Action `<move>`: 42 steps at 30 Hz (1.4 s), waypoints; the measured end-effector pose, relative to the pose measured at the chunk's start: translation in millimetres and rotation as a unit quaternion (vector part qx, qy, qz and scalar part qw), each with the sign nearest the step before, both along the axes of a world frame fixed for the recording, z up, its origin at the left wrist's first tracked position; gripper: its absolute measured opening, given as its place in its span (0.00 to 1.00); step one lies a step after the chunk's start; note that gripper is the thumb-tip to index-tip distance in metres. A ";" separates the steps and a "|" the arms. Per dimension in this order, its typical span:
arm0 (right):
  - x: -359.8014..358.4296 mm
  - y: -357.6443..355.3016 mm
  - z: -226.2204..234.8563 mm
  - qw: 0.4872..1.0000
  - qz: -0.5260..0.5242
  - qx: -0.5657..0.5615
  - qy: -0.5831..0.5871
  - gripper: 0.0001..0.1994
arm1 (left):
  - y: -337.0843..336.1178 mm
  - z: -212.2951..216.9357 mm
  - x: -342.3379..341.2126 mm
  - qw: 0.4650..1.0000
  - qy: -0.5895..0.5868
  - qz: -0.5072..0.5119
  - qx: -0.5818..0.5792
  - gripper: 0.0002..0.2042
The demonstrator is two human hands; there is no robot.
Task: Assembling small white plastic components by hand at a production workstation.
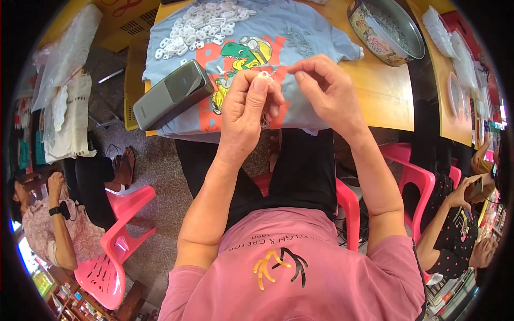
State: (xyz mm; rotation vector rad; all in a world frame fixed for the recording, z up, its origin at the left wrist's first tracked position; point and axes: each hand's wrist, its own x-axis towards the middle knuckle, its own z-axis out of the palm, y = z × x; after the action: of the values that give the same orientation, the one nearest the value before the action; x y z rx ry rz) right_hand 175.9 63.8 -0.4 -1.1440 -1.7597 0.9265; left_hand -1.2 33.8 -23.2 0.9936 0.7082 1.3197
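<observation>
My left hand (245, 104) is closed, its thumb and forefinger pinching a small white plastic piece (266, 76). Just right of it, the forefinger and thumb tips of my right hand (329, 93) come together; anything between them is too small to make out. Both hands are above a light blue T-shirt (176, 115) with a dinosaur print, spread over the table edge. A heap of similar white pieces with holes (201, 27) lies on its far left part. Small thin metal pieces (298, 41) are scattered on its far right part.
A grey power bank (172, 95) lies on the shirt, left of my left hand. An oval tin (383, 51) full of small metal pieces stands on the yellow table (388, 101). Two other people sit at either side, near pink plastic chairs (115, 246).
</observation>
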 end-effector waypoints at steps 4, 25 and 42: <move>0.0 4.0 18.0 0.992 -0.046 0.049 -0.103 0.07 | 1.6 -3.1 -4.3 0.994 -0.104 0.016 -0.002 0.09; -1.8 -4.3 14.4 0.998 0.056 -0.035 -0.022 0.09 | 4.6 -3.9 -5.9 0.991 -0.137 0.002 0.005 0.09; -16.2 -16.0 11.3 0.895 0.102 -0.293 0.320 0.16 | 5.5 -6.2 -5.1 0.991 -0.133 -0.003 0.020 0.09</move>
State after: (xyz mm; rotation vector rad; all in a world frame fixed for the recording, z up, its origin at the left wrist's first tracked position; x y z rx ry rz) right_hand 159.6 47.8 10.9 -0.8468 -1.0846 1.8078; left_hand -6.3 39.3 -29.5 0.8309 0.4768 1.4327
